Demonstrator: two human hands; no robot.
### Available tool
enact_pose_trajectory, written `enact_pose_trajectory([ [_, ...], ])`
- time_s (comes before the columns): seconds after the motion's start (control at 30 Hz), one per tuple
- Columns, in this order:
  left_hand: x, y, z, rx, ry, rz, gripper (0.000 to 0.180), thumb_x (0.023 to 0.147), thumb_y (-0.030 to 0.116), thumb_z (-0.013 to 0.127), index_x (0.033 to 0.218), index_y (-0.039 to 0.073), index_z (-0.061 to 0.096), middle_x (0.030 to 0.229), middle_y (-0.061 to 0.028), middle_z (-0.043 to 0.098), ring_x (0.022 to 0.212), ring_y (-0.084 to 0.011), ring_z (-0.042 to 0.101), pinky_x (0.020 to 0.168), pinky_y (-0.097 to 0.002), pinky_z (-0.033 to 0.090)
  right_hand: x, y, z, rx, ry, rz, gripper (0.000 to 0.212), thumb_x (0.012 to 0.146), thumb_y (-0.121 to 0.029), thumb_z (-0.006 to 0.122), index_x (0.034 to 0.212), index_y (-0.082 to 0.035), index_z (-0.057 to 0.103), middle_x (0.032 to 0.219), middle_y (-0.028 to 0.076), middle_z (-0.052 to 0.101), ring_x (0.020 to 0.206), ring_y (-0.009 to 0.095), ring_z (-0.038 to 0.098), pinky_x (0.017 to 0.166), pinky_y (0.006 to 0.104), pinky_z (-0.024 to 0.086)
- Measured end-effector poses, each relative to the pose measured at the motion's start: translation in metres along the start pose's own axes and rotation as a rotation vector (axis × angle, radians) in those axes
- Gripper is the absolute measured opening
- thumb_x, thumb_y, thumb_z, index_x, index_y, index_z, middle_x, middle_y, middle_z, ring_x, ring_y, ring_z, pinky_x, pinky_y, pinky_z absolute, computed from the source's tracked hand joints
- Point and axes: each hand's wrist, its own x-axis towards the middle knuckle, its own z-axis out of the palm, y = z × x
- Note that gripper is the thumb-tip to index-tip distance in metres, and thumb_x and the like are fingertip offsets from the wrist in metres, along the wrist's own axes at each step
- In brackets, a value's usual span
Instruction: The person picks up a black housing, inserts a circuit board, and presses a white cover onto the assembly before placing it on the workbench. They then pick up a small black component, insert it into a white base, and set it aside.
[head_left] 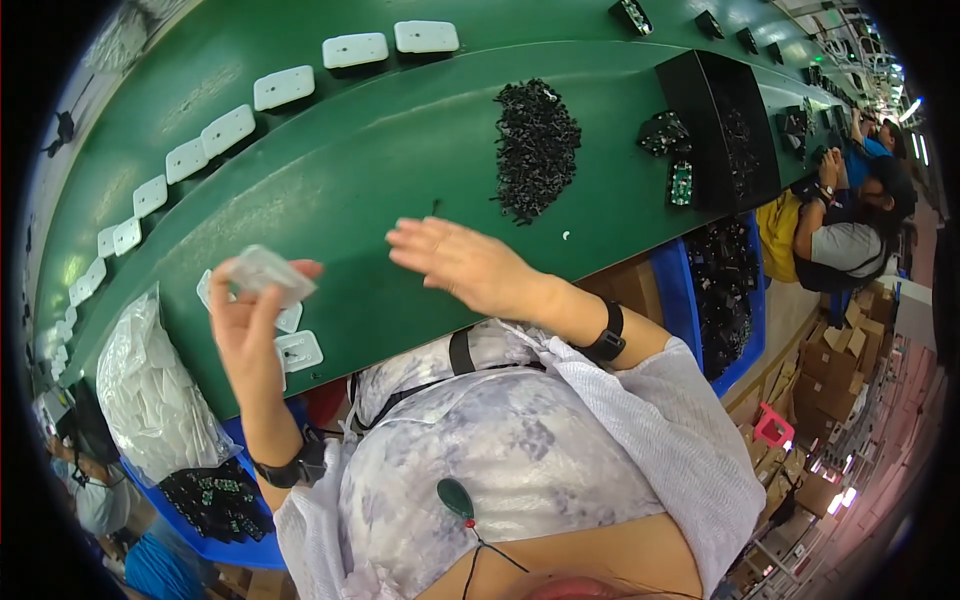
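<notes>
From here the pale cover [268, 272], pinched between thumb and fingers of the left hand [245, 330] above the green table's [400, 170] near left, looks light, stiff and slightly slick, best held by its edges, while the right hand [472, 264] hovers open, apparently empty.

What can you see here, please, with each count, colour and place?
table: one, green, centre
covers: many, white, table's left and far edge
thin piece: one, whitish, left side
heap of parts: one, black, mid-table
box: one, black, table's right
loose circuit board: one, green, beside the box
large bag: one, clear, left
bins: two, blue, both sides
cartons: several, brown, right
co-workers: at least three, varied clothing, both sides
left hand: one, bare, holding the thin piece
right hand: one, bare, above the table
</notes>
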Motion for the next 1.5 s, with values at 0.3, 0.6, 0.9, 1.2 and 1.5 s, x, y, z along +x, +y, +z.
enact_pose_trajectory([
  [0.3,0.02,-0.026,0.039,0.499,-0.293,0.09,0.016,0.089,0.004,0.064,0.1,0.002,0.053,0.093,-0.0064,0.064,0.088,-0.0109,0.056,0.075,-0.0234,0.045,-0.004,0.035,-0.04,-0.072,0.252,0.159,0.043,0.083,-0.003,0.063,0.125,-0.005,0.055,0.138,0.011,0.049,0.131,0.03,0.043,0.109,0.0426,0.037],
  [0.6,0.022,-0.016,0.075,0.01,-0.261,-0.196,0.018,0.093,0.003,0.057,0.107,-0.002,0.048,0.089,-0.0112,0.063,0.064,-0.0144,0.062,0.053,-0.0225,0.047,-0.011,0.042,-0.074,-0.603,0.359,0.328,0.028,0.072,-0.015,0.073,0.097,-0.008,0.062,0.093,0.004,0.054,0.085,0.023,0.053,0.073,0.0342,0.045],
  [0.9,0.029,-0.03,0.079,-0.017,-0.294,-0.234,0.011,0.097,0.007,0.051,0.101,-0.003,0.049,0.087,-0.0139,0.065,0.065,-0.0165,0.064,0.054,-0.0245,0.051,0.005,0.037,-0.083,-0.623,0.34,0.31,0.017,0.075,-0.012,0.071,0.089,-0.007,0.064,0.083,0.004,0.054,0.08,0.023,0.054,0.071,0.0349,0.046],
  [1.2,0.031,-0.034,0.075,0.027,-0.234,-0.007,0.014,0.095,-0.001,0.05,0.106,-0.003,0.059,0.093,-0.0082,0.057,0.065,-0.0127,0.061,0.054,-0.0204,0.047,0.028,0.02,-0.068,-0.107,0.537,0.223,0.012,0.082,-0.004,0.065,0.094,-0.004,0.063,0.084,0.01,0.062,0.078,0.026,0.061,0.069,0.0336,0.05],
  [1.5,0.027,-0.031,0.075,0.263,-0.158,0.344,0.025,0.091,-0.005,0.055,0.114,0.0,0.062,0.091,-0.0065,0.056,0.066,-0.0113,0.059,0.054,-0.0209,0.047,0.055,-0.032,-0.05,0.697,0.237,0.3,0.029,0.087,-0.003,0.062,0.11,-0.002,0.043,0.074,0.007,0.063,0.07,0.014,0.062,0.064,0.0283,0.048],
])
